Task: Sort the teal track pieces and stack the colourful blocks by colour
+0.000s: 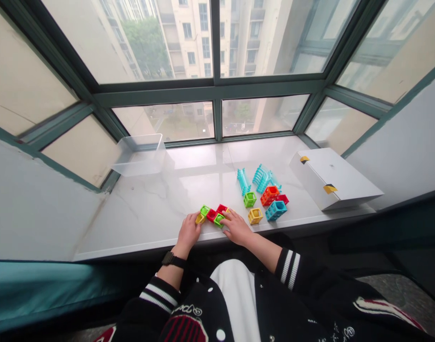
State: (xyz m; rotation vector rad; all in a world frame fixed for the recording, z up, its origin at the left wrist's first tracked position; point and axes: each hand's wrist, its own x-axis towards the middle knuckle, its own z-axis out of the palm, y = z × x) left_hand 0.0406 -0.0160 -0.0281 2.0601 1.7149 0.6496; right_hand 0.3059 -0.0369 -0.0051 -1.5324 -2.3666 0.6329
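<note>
Near the front edge of the sill lies a group of small hollow cube blocks, with a red block (212,215) in the middle. My left hand (190,231), with a dark watch on its wrist, is closed on the yellow block (199,219) at the group's left end, beside a green block (205,210). The fingers of my right hand (238,230) grip the right end, at another green block (219,219). A second red block (221,209) sits behind it, and a bit of yellow shows by my right fingertips. Whether all the blocks are joined, I cannot tell.
Right of my hands stand a loose yellow block (255,216), a green block (250,199), an orange piece (269,195) and a blue piece (276,210). Clear-blue track pieces (243,181) lie behind. A transparent bin (141,166) stands back left, a white box (340,178) right.
</note>
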